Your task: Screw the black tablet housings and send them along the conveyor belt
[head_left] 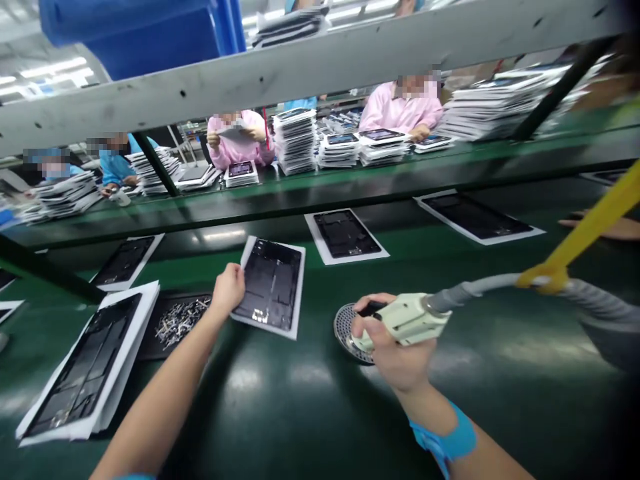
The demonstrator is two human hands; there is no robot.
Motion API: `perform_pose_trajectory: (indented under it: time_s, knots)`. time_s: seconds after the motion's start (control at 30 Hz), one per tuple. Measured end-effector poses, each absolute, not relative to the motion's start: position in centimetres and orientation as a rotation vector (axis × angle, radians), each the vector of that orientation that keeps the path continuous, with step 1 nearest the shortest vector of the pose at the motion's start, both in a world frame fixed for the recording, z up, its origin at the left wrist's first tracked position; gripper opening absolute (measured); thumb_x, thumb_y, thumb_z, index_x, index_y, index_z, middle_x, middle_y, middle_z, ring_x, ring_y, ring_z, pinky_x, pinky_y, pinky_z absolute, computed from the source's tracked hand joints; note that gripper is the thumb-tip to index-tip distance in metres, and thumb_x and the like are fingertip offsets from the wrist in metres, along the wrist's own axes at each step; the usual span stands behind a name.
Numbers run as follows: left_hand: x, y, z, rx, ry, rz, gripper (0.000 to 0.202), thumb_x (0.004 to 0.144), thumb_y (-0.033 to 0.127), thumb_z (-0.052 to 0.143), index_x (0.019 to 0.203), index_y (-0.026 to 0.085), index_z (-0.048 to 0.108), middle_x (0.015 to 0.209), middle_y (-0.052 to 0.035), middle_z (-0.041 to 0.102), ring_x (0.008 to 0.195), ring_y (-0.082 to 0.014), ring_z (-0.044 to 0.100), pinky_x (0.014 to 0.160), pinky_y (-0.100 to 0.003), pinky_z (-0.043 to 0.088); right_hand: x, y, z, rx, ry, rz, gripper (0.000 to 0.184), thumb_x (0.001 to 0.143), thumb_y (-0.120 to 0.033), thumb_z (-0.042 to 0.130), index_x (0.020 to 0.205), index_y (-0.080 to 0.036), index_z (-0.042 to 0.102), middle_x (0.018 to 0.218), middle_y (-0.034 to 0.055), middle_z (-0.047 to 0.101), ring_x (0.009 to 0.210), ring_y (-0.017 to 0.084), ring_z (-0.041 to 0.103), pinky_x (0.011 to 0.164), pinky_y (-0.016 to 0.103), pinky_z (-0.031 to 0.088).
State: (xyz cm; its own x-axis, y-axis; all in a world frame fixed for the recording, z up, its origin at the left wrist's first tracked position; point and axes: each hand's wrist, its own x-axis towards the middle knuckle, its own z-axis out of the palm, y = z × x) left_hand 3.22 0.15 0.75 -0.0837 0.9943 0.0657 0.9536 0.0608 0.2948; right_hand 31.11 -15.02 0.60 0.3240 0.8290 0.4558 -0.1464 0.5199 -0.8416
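Observation:
My left hand (230, 290) pinches the left edge of a black tablet panel (270, 283) backed by a white sheet, tilted over the green work surface. My right hand (400, 353) is wrapped round a pale green handheld tool (413, 319) with a round perforated metal head (347, 330). From its back end a grey corrugated hose (480, 287) runs off to the right, held up by a yellow strap (555, 267). Left of my left forearm, a dark tray (155, 333) holds many small metal parts (183, 320).
A stack of panels on white sheets (85, 373) lies at the left. More panels, one (345, 235) behind my hands and another (475, 215) to the right, lie along the line. Green posts (45, 267) and a grey beam (300, 67) cross the view. Co-workers in pink (400, 107) sit opposite.

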Motion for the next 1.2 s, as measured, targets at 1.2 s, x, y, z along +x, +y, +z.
perform_pose_trajectory:
  time_s: [1.2]
  knots:
    - [14.1,0.2,7.3,2.815,1.004,-0.351,0.013,0.090,0.014,0.058,0.092,0.020,0.070,0.103,-0.0084,0.071,0.098,-0.0227,0.068,0.090,-0.032,0.052,34.2,-12.9,0.1,-1.072,-1.056,0.389,0.019,0.083,-0.031,0.077,0.096,-0.020,0.068,0.072,0.0008,0.070,0.062,0.017,0.068,0.057,0.030,0.058]
